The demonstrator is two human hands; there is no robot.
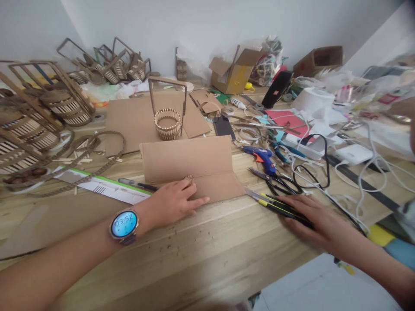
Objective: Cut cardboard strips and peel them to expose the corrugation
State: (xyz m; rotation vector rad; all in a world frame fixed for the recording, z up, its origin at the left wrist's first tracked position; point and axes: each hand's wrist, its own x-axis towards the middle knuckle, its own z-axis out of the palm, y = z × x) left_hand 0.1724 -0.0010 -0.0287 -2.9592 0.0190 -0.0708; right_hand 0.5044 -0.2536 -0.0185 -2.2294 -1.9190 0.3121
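Note:
My left hand (175, 197), wearing a watch on its wrist, rests at the lower left edge of a creased piece of cardboard (188, 157). One of its fingers is stretched out along the board's near edge, apart from the others. A small brown scrap (188, 177) shows by its fingertips; whether they touch it I cannot tell. My right hand (311, 220) is closed around a black and yellow utility knife (275, 204), whose blade end points left to the cardboard's right corner. A grey pen (136, 184) lies left of the cardboard.
Scissors (275, 181) and a blue glue gun (262, 157) lie right of the cardboard. Behind it, a small handled basket (167, 124) stands on a cardboard sheet (129, 116). Several finished baskets (68, 103) crowd the left. White cables (366, 172) tangle at right.

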